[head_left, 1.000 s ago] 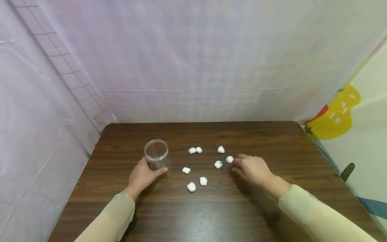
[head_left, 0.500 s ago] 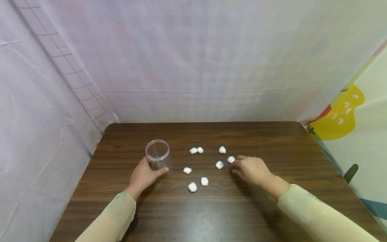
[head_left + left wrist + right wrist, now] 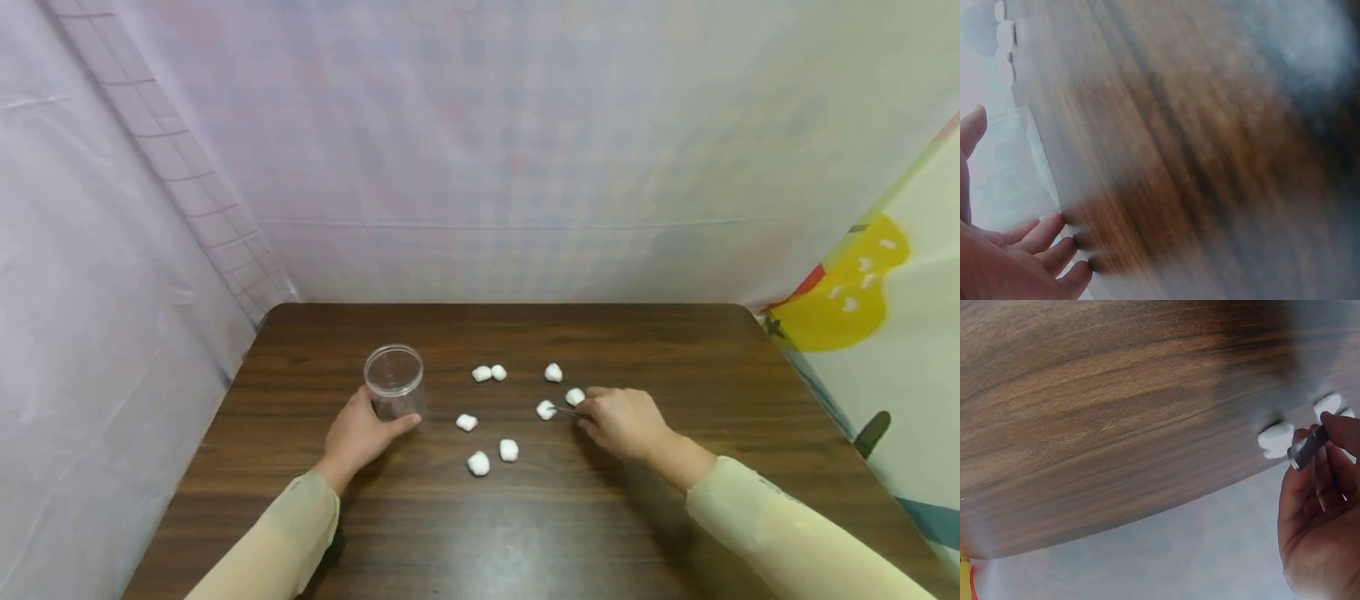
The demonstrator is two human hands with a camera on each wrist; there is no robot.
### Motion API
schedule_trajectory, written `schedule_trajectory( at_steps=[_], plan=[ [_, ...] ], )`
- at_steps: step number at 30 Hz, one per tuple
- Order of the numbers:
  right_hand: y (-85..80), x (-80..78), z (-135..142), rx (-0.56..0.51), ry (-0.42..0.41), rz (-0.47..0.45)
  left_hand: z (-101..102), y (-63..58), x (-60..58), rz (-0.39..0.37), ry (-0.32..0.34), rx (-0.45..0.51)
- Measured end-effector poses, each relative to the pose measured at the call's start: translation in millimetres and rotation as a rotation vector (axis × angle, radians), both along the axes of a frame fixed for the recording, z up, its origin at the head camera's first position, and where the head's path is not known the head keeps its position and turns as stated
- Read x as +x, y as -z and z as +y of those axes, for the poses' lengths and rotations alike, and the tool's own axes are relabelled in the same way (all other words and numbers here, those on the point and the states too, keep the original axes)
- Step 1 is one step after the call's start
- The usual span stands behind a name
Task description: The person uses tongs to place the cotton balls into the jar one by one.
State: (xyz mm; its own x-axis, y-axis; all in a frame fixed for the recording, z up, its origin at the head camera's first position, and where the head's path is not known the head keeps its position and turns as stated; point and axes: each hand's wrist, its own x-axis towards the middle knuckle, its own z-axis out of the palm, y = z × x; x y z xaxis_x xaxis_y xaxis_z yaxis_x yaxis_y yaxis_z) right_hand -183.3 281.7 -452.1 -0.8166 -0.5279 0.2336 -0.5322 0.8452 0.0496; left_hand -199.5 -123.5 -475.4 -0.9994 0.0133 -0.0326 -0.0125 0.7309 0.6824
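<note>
My left hand (image 3: 363, 435) holds a clear, wide-mouthed jar (image 3: 395, 404), thumb on its near side and fingers round its left. In the left wrist view the fingers (image 3: 1047, 240) spread along the jar's see-through wall (image 3: 1007, 165). My right hand (image 3: 624, 421) pinches metal tweezers (image 3: 566, 411) between thumb and fingers; their tips touch a white cotton ball (image 3: 545, 409) on the table. Another cotton ball (image 3: 574, 397) lies right beside the fingers. From the right wrist, the tweezers' blunt end (image 3: 1307, 449) sticks out of the grip; their tips are hidden there.
More cotton balls lie about the dark wooden table (image 3: 480, 533): a touching pair (image 3: 490, 373) at the back, one (image 3: 553, 372) further right, one (image 3: 467, 422) near the jar and two (image 3: 493, 457) towards the front. A pale curtain (image 3: 495, 167) hangs behind the table.
The tweezers' tips, apart half a second ago, now look closer together at the cotton ball. The whole scene has shifted slightly right in view; the left hand stays at the jar.
</note>
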Motion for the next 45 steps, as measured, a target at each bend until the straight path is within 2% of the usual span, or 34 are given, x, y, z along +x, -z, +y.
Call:
schedule_trajectory(
  at_steps=[6,18,27,33,40,45],
  plan=[
    [-1.8,-1.1,-3,0.006,-0.011,0.042,-2,-0.7,1.9,-0.005,-0.007,-0.003],
    [-12.3,-1.6,0,0.018,-0.004,0.023,-3,-1.9,0.1,-0.004,-0.012,-0.012],
    [-28.5,-11.6,-11,-0.009,-0.061,0.047,-3,-0.9,0.6,-0.003,-0.027,-0.016],
    [-51.2,-24.9,-34,-0.023,-0.109,0.075,4,2.2,-2.1,0.021,-0.021,-0.024],
    [-80.0,-47.9,-82,-0.051,-0.214,0.141,11,1.1,-2.5,0.025,-0.041,-0.041],
    [-93.6,-56.6,-109,-0.070,-0.243,0.145,17,1.3,-5.8,0.040,-0.036,-0.045]
  ],
)
